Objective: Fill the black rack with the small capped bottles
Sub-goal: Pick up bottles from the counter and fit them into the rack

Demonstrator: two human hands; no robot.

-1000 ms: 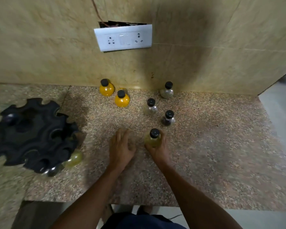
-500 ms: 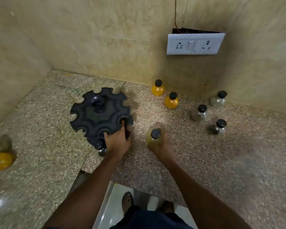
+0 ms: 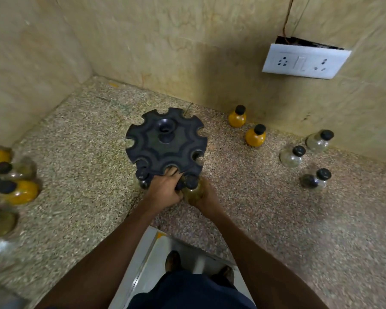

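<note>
- Your left hand (image 3: pixel 163 192) has its grip closed on the near rim of the round black plastic rack with notched edge (image 3: pixel 165 143), with the fingers going into a notch.
- Your right hand (image 3: pixel 204 195) has its grip closed around a small glass bottle with yellowish content and black cap (image 3: pixel 192 188), held upright and touching the near edge of the rack, just beside your left hand.
- The rack stands on the speckled granite counter (image 3: pixel 265 208), near the corner of the beige walls. One black cap (image 3: pixel 141 174) shows in a notch at its near left side; the other notches that you can see are free.
- Right of the rack stand two orange bottles (image 3: pixel 255 136) near the wall, and further right three clear bottles (image 3: pixel 291 157), all with black caps.
- At the far left edge lies a blurred group of orange and clear bottles (image 3: pixel 13 190).
- On the wall is a white socket plate (image 3: pixel 305 61) with two sockets and a switch. No writing or brand can be read anywhere.
</note>
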